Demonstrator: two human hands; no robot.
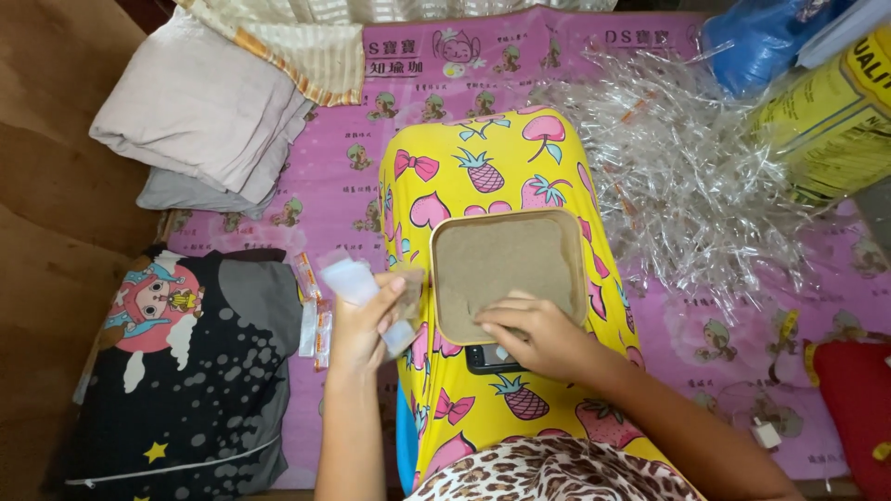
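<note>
The left hand (360, 325) is closed around a small clear plastic sachet (351, 278), held up just beside the one shallow tan square tray of fine brown powder (506, 264) that rests on the yellow fruit-print trouser leg (483, 167). The right hand (538, 339) lies curled at the tray's near edge, fingertips (501, 315) in the powder, seemingly pinching some, though the grip is hard to see. With the tray balanced on a leg, a shift of the knee could tip it and spill powder over the pink printed mat (343, 186). A tangled heap of clear plastic strips (687, 176) lies to the right, two or three filled packets (316, 320) to the left.
</note>
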